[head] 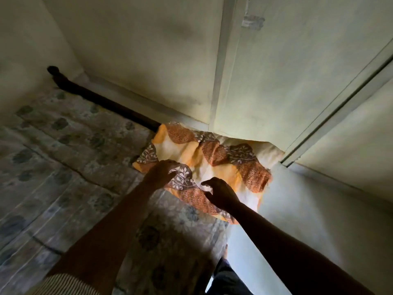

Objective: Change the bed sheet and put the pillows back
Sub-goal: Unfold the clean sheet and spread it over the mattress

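Printed cloth, dark wood and matt paint

The pillowcase is thin woven cloth, matt and creased, printed in orange, yellow and brown, with a coarser-looking weave pattern in the orange patches. The bed sheet is soft cloth too: a faded floral print, dull and wrinkled into long folds. Behind it the bed rail looks like dark wood with a smooth, low sheen. The wall and the door panel are painted, pale and matt, smudged in places. A sleeve shows fine ribbed, striped fabric.
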Demonstrator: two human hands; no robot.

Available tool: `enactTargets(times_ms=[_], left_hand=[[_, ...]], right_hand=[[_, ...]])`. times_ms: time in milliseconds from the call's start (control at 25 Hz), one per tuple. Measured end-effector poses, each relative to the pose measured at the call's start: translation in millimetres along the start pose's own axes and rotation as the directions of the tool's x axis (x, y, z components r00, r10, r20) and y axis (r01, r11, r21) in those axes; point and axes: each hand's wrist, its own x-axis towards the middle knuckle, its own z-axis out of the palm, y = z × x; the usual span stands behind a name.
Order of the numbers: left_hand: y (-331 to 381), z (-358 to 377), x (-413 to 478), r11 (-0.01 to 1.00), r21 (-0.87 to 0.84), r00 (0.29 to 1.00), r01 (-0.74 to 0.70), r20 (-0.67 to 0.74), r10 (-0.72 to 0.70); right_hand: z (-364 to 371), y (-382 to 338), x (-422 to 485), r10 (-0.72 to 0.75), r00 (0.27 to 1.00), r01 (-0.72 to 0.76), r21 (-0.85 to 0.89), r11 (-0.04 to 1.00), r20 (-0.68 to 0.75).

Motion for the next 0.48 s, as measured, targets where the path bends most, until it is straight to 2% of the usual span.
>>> enactTargets(times_ms=[120,280,400,480], left_hand=[[16,-4,23,1.0,-0.015,0.999,-0.016,-0.036,0.016],[37,-6,82,0.995,0.038,0.996,-0.09,0.008,0.09],[58,-7,136,0.99,0.082,0.993,-0.111,-0.019,0.113],[69,-5,170,0.985,0.116,0.992,-0.127,-0.011,0.129]], right_hand=[[-31,10,22,0.007,0.996,-0.005,0.026,1.0,-0.091],[-82,34,75,0.031,0.987,-0.023,0.051,0.998,-0.161],[-113,66,130,0.1,0.991,-0.1,0.005,0.995,-0.084],[-126,96,165,0.237,0.972,-0.237,-0.005,0.972,0.005]])
